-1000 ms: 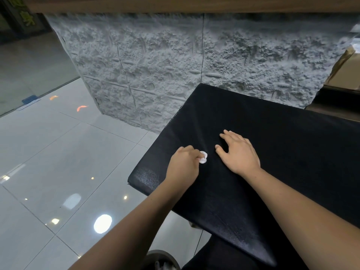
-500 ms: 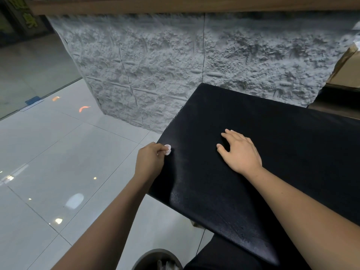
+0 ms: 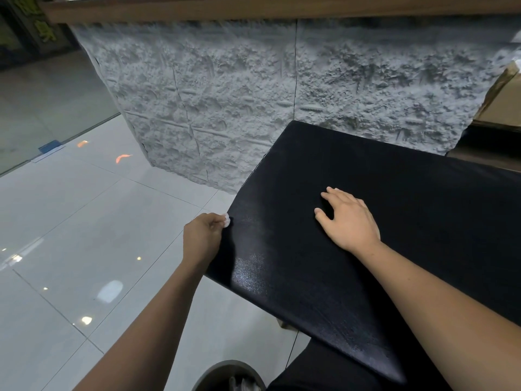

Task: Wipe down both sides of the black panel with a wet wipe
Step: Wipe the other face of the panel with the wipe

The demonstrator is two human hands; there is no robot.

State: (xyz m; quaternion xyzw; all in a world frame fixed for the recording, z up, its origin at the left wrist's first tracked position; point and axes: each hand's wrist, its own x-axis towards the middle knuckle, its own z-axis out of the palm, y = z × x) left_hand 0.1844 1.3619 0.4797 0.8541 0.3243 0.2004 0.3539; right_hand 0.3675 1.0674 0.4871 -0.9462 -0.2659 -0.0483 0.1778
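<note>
The left hand (image 3: 203,235) pinches a small balled wet wipe (image 3: 226,220) against the left edge of the black panel (image 3: 310,277), whose length runs rightward under the right hand (image 3: 348,218), which rests flat and open on top.

My left hand (image 3: 201,238) has dragged the wipe (image 3: 226,221) leftward across the panel (image 3: 366,170), from near its middle out to its left edge.

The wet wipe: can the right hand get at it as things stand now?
Probably yes. Only bare black panel lies between the right hand and the wet wipe, but the left hand pinches it at the panel's left edge.
</note>
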